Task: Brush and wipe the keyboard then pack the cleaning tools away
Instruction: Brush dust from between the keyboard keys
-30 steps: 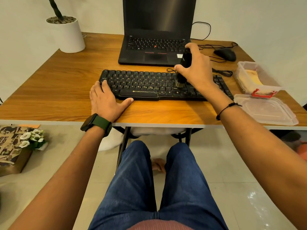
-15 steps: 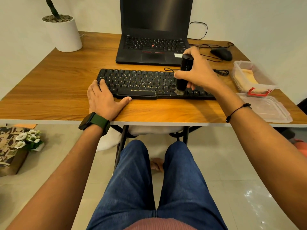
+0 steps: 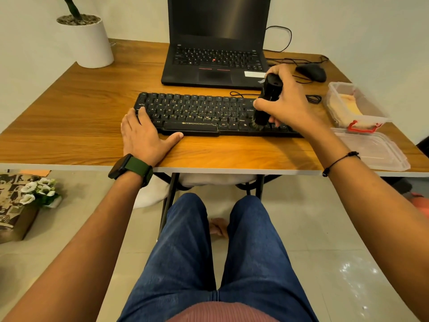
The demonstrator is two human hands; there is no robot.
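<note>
Keyboard is the landmark. Nearest: jeans-clad legs (image 3: 209,252) under the counter (image 3: 69,126), below the keyboard (image 3: 199,112) in frame. Left hand (image 3: 145,135) lies flat and open on the counter at the keyboard's near-left corner, fingertips on the leftmost keys, thumb along the front edge; holds nothing; green-strap watch (image 3: 132,169) on that wrist. Right hand (image 3: 286,105) is clamped around a black cylindrical brush (image 3: 267,101) over the keyboard's right part; brush nearly upright, top tilted slightly away, bristles down on the keys of the bottom rows right of the spacebar. Thin black cord bracelet (image 3: 340,161) on the right wrist. Right of the keyboard, near edge: clear plastic lid (image 3: 376,152) flat on the counter. Just behind the lid: open clear container (image 3: 355,105) with red clasp at its front, a yellowish cloth (image 3: 350,108) inside. Behind the keyboard: open black laptop (image 3: 216,54), screen dark. Behind-right: black mouse (image 3: 311,72) with cables. Far behind-left: white plant pot (image 3: 90,43) at the counter's corner.
</note>
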